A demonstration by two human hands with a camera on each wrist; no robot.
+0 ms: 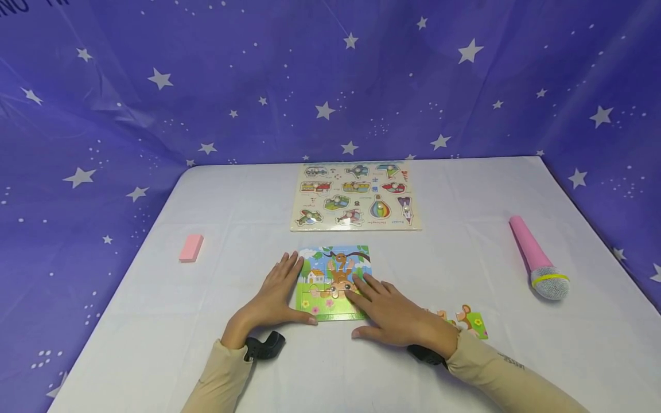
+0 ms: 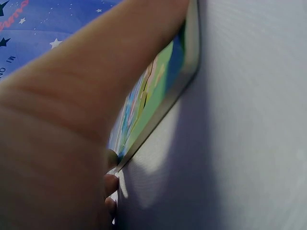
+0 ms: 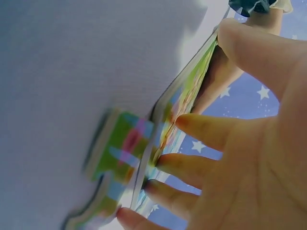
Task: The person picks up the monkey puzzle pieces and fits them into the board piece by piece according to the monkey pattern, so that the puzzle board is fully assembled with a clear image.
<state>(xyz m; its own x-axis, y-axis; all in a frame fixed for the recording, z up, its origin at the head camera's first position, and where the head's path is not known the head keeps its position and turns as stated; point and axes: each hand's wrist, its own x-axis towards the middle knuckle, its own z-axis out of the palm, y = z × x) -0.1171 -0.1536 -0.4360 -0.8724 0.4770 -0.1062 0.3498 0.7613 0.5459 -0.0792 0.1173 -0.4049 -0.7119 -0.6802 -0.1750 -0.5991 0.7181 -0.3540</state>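
A square jigsaw puzzle [image 1: 333, 310] with a monkey hanging upside down, a house and flowers lies flat on the table. My left hand [image 1: 273, 295] rests at its left side, fingers straight along that edge and thumb at the near edge. In the left wrist view the puzzle's pale side [image 2: 165, 103] shows beside the thumb. My right hand [image 1: 389, 312] has its fingers spread, fingertips at the puzzle's right part. Loose puzzle pieces [image 1: 477, 326] lie by the right wrist, partly hidden by it. One green piece [image 3: 120, 146] sits close to the puzzle's edge in the right wrist view.
Behind the puzzle lies a knob board [image 1: 356, 198] with vehicle pictures. A pink block [image 1: 191, 248] lies to the left. On the right is a pink toy microphone [image 1: 539, 261]. A purple star-patterned cloth [image 1: 289, 74] hangs around the white table [image 1: 248, 206].
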